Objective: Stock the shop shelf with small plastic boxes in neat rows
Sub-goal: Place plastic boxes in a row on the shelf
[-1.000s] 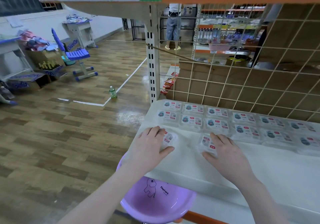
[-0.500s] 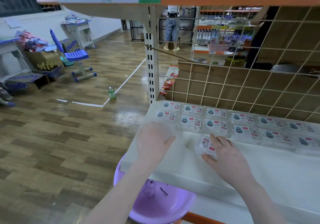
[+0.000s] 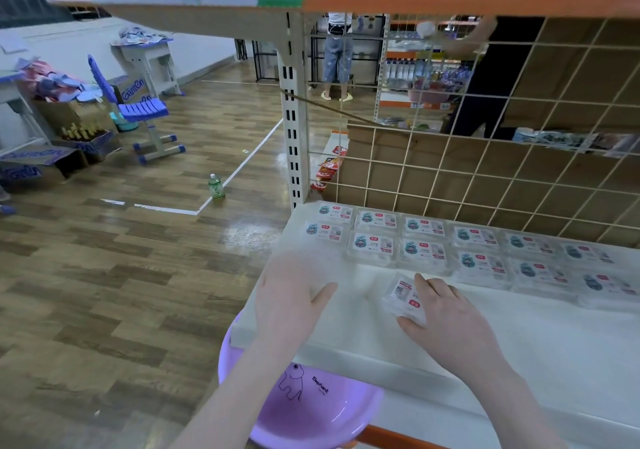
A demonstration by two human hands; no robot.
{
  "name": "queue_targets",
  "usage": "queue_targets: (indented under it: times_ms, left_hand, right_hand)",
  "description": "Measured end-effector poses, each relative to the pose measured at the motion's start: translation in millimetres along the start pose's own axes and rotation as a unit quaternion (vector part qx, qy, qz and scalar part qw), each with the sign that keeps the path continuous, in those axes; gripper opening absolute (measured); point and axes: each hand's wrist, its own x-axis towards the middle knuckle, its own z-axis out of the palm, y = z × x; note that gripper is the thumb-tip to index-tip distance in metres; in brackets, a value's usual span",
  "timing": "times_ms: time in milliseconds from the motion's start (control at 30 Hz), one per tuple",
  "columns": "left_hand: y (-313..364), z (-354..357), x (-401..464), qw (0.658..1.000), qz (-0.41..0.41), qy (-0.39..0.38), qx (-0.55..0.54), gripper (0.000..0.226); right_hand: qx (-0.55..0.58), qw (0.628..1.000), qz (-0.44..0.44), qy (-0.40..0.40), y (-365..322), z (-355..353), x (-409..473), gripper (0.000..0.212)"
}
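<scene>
Purple basin (image 3: 322,414), green bottle (image 3: 215,187) on wooden floor (image 3: 104,275), blue chair (image 3: 138,112), cardboard boxes (image 3: 38,164)

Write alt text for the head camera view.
Two bare hands work on a white shop shelf: the right hand rests on a small plastic box lying askew, while the blurred left hand lies flat near the shelf's left end. Behind them sit two neat rows of boxes; a purple basin sits below.
</scene>
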Motion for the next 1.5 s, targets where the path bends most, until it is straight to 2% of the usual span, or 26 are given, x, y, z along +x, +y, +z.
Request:
queue_targets:
  times_ms: [100,233,533,833,933,1033,1133,1233,1367,1500]
  left_hand:
    - [-11,-1,-20,1.000,-0.006,0.008,-0.011,0.063]
    - [-22,1,-38,0.998,-0.035,-0.048,-0.019,0.067]
    - [-19,5,-43,0.997,-0.054,-0.027,-0.041,0.053]
    - [-21,5,-45,0.998,-0.040,-0.039,-0.031,0.054]
    - [-20,7,-45,0.999,-0.031,-0.006,-0.021,0.047]
    - [-18,2,-46,1.000,-0.020,0.008,-0.004,0.054]
    - [-19,4,-46,1.000,-0.026,0.007,-0.005,0.047]
    - [-18,6,-45,0.999,-0.033,-0.008,-0.014,0.045]
    - [-20,7,-45,0.999,-0.040,-0.016,-0.021,0.044]
    - [-21,10,-45,0.999,-0.035,-0.004,-0.020,0.043]
  right_hand:
    - [0.006,1.000,0.001,-0.008,-3,-6,-3,0.068]
    - [0.027,0.999,0.004,-0.029,-11,-12,-9,0.066]
    - [0.104,0.988,-0.038,-0.106,-17,-23,-14,0.080]
    - [0.092,0.952,-0.203,-0.209,6,-51,17,0.090]
    - [0.087,0.942,-0.225,-0.232,4,-47,27,0.088]
    - [0.100,0.949,-0.203,-0.218,6,-41,28,0.086]
    - [0.088,0.966,-0.167,-0.176,1,-35,23,0.085]
    - [0.056,0.986,-0.097,-0.123,-11,-28,12,0.084]
    - [-0.027,0.999,0.003,-0.032,-31,-16,-7,0.071]
    - [-0.074,0.997,0.001,-0.004,-35,-14,-11,0.071]
